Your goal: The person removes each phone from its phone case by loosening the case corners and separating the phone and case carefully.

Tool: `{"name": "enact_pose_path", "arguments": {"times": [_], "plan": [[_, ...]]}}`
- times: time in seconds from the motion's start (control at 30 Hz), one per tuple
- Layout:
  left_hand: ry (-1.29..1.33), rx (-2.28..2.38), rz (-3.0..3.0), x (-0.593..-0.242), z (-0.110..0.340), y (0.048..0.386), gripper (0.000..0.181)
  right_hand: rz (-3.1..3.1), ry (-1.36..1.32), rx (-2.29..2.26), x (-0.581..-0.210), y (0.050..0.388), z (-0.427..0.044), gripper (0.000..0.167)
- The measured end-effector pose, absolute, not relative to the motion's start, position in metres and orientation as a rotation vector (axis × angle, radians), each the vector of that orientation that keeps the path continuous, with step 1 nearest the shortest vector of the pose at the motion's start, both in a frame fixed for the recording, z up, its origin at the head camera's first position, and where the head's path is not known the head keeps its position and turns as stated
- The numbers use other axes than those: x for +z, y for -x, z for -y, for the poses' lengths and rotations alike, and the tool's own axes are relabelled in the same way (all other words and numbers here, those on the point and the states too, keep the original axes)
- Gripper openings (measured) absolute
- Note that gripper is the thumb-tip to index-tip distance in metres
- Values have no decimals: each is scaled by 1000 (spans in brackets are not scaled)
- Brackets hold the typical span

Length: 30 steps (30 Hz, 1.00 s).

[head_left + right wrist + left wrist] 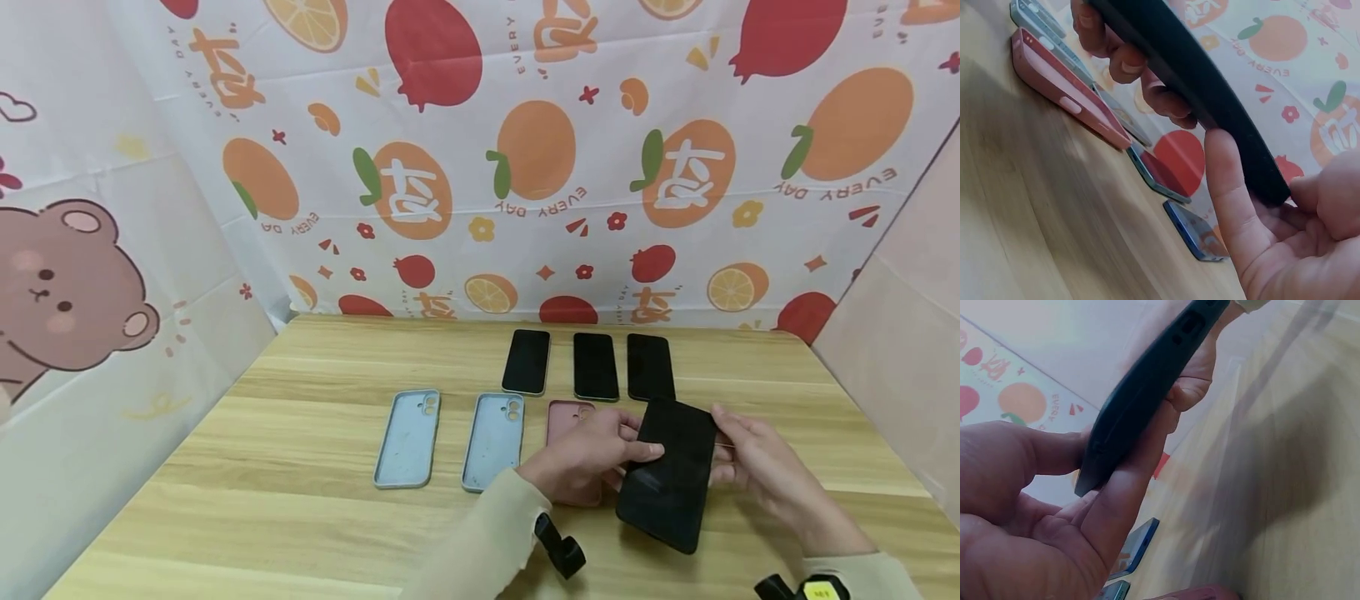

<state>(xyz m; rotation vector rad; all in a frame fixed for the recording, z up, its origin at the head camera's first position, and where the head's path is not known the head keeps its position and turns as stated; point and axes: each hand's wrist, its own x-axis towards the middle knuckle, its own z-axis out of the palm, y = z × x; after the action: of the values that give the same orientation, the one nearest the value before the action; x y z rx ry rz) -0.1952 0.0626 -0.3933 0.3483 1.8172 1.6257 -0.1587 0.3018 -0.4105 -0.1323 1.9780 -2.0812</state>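
Note:
A black phone case (671,483), tilted, is held above the right part of the table between both hands. Its edge, with port cutouts, shows in the left wrist view; whether a phone sits inside I cannot tell. My left hand (588,448) grips its left side, thumb on the face and fingers behind. At the upper right corner my right hand (767,471) pinches the edge between thumb and fingers. A pink phone case (1066,94) lies on the table beneath the left hand, which hides part of it in the head view.
Two light blue phone cases (407,439) lie to the left on the wooden table (262,500). Behind stand in a row three dark phones, left (527,362), middle (596,367) and right (650,365), lying flat. A fruit-print cloth (465,250) hangs behind the table.

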Motion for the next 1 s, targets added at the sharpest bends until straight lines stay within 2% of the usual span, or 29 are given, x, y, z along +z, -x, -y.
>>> {"name": "enact_pose_path", "arguments": {"times": [0.33, 0.63, 1.0], "plan": [[-438, 1559, -1890, -391, -60, 196, 24, -1902, 51, -2227, -408, 154, -295, 41], [-439, 1551, -1940, -390, -59, 195, 14, -1785, 58, -2331, -409, 154, -289, 40], [-484, 1548, -1978, -393, -59, 195, 10, -1697, 11, -2406, -410, 154, -285, 35]]}}
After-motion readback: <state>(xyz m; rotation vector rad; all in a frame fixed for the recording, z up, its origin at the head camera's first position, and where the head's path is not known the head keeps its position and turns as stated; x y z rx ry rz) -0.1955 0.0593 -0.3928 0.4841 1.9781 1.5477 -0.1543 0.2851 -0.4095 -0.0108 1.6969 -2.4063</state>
